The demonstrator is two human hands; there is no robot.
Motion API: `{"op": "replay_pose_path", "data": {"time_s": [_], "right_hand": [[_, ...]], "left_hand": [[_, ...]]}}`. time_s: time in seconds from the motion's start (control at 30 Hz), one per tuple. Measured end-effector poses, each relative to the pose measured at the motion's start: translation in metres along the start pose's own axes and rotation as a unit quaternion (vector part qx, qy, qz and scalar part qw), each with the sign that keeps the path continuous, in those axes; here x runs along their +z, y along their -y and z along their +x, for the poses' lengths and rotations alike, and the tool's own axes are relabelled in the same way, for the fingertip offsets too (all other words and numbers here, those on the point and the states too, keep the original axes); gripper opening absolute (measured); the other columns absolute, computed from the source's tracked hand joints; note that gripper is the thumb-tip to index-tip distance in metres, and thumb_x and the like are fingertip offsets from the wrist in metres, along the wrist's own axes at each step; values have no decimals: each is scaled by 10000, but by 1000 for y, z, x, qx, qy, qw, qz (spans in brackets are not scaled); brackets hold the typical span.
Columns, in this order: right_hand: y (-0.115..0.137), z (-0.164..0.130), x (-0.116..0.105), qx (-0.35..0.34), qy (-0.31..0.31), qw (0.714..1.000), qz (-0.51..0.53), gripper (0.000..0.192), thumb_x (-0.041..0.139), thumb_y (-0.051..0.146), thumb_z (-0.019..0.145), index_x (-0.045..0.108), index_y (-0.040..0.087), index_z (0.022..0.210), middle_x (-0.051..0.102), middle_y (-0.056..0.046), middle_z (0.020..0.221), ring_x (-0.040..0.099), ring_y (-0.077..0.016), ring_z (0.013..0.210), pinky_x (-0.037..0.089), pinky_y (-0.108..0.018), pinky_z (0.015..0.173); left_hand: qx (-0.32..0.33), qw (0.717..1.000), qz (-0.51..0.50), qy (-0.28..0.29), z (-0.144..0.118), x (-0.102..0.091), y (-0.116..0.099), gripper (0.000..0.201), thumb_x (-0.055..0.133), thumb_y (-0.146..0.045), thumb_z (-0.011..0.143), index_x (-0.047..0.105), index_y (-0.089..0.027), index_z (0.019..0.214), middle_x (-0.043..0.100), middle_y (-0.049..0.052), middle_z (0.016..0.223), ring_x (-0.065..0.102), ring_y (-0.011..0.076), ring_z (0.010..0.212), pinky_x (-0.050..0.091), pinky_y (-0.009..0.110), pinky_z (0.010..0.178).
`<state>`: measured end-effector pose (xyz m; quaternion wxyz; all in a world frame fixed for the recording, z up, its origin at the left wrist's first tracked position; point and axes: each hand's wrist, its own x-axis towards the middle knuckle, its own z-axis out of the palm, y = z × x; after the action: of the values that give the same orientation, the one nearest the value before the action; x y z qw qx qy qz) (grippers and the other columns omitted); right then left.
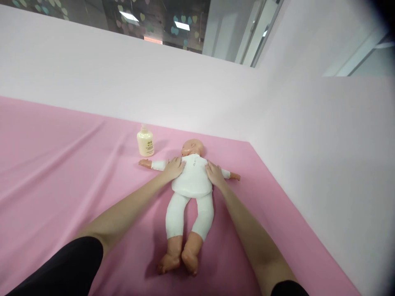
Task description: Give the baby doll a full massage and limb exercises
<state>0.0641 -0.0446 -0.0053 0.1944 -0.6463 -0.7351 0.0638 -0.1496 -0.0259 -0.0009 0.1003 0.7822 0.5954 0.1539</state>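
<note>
A baby doll (193,176) with a white cloth body lies stretched out on a pink sheet (123,230), its bare feet toward me. Its head (194,147) is turned sideways, so one ear faces up. Both doll arms reach out to the sides. My left hand (175,167) rests on the doll's upper arm and shoulder at the left, fingers laid flat. On the other side my right hand (215,173) lies against the opposite shoulder and upper arm, fingers also extended. A pale yellow pump bottle (145,142) stands upright beyond the doll's left-side hand.
A white wall (123,78) runs along the back of the pink surface, and another white wall (324,156) rises close on the right. Above the back wall is a window (160,20) with heart shapes and light reflections. Folds crease the sheet at the left.
</note>
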Motion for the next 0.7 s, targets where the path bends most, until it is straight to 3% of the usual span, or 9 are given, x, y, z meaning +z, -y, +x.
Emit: {"op": "replay_pose_path", "data": {"time_s": [0.07, 0.13, 0.27, 0.47, 0.7], "right_hand": [[15, -2, 1, -37, 19, 999, 0, 527, 220, 370, 973, 305, 124, 1431, 416, -154, 1441, 364, -223, 1335, 273, -378, 1074], [30, -8, 2, -47, 44, 998, -18, 633, 274, 462, 951, 177, 135, 1484, 220, -185, 1534, 226, -300, 1408, 226, -461, 1099], [50, -19, -1, -67, 110, 991, -46, 594, 191, 429, 962, 141, 175, 1496, 40, -123, 1580, 102, -370, 1433, 183, -562, 1096], [63, -34, -12, -51, 165, 983, -67, 587, 174, 353, 956, 108, 147, 1501, 45, -100, 1580, 76, -364, 1439, 210, -583, 1092], [89, -61, -32, -46, 189, 975, -111, 607, 277, 281, 928, 176, 51, 1481, 179, -185, 1546, 214, -389, 1404, 269, -545, 1087]], "left_hand": [[12, 1000, -16, 6, -4, 1, -12, 594, 224, -418, 955, 257, -62, 1430, 288, 202, 1502, 260, 293, 1399, 211, 476, 1110], [23, 999, -11, 23, -9, 1, -23, 640, 256, -411, 946, 157, -51, 1466, 153, 211, 1542, 145, 321, 1431, 187, 484, 1119], [53, 997, 20, 58, -18, -2, -33, 609, 243, -311, 944, 107, -65, 1485, 32, 218, 1553, 63, 348, 1435, 163, 514, 1118], [62, 993, 46, 90, -29, -10, -38, 621, 284, -286, 924, 119, -82, 1486, 32, 221, 1549, 78, 356, 1432, 213, 542, 1096], [92, 981, 82, 147, -49, -27, -52, 607, 306, -222, 894, 205, -46, 1466, 120, 210, 1543, 128, 330, 1431, 248, 503, 1101]]}}
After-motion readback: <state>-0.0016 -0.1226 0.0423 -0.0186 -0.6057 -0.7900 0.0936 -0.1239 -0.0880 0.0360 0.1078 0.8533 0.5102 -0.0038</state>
